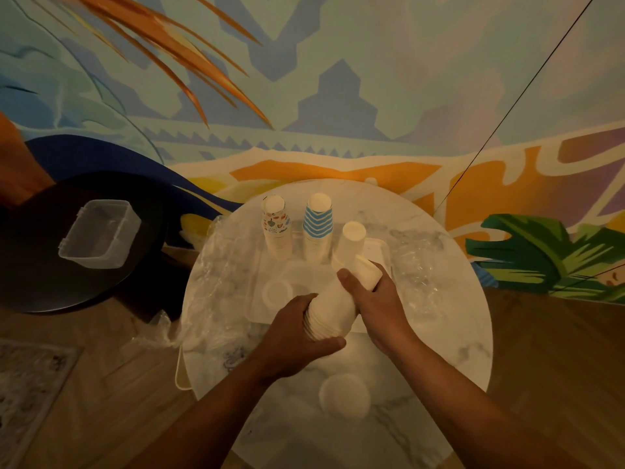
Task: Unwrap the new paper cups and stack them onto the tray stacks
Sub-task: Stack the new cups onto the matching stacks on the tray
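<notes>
A tilted stack of plain white paper cups (333, 311) hangs over the white tray (257, 306). My left hand (299, 336) grips its wide rim end. My right hand (373, 297) grips its narrow upper end. On the tray's far side stand three upside-down stacks: one with colourful prints (276, 228), one with blue zigzags (318, 225) and a plain white one (351, 240). A single white cup (278, 292) sits in the tray's middle.
The round marble table (439, 336) carries crumpled clear plastic wrap on the left (216, 282) and on the right (416, 269). A low white cup stack (345, 396) stands near me. A clear plastic box (99, 233) lies on a dark round table at left.
</notes>
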Tool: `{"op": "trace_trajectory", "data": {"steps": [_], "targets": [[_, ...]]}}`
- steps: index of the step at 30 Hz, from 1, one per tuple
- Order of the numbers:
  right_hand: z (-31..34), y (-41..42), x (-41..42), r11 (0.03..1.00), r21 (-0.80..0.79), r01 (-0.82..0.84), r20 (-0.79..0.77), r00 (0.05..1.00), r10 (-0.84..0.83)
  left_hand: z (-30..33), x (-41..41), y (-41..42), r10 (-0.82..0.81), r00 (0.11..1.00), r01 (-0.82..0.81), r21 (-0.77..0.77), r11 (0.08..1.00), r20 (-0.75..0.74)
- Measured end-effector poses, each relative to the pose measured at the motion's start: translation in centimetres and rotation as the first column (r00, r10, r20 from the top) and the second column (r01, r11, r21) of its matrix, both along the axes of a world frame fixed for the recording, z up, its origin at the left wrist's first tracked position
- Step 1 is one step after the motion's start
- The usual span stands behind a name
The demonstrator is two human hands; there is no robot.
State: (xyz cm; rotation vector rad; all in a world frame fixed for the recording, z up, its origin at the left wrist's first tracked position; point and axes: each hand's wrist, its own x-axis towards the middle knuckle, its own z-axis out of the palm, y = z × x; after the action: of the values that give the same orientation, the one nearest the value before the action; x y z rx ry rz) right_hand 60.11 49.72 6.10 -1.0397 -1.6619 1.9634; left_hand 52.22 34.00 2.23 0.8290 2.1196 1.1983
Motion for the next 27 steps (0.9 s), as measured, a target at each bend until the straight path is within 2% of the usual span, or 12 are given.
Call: {"op": "trace_trajectory", "data": {"steps": [8,14,27], "targets": [[-0.1,0.4,-0.1,0.998,0.045,-0.034,-0.016,0.999,0.035,0.2,-0.2,-0.6,-0.054,0.995,0.052,0.027,0.998,0.084],[-0.6,0.4,0.0,0.999,0.029,-0.039,-0.062,0.997,0.041,0.7,0.0,-0.5,-0.030,0.998,0.026,0.066,0.997,0.056],[0.3,1.0,0.7,0.983,-0.079,-0.164,-0.163,0.975,0.150,0.5,-0.5,-1.4,-0.084,0.992,0.078,0.072,0.994,0.090]]}}
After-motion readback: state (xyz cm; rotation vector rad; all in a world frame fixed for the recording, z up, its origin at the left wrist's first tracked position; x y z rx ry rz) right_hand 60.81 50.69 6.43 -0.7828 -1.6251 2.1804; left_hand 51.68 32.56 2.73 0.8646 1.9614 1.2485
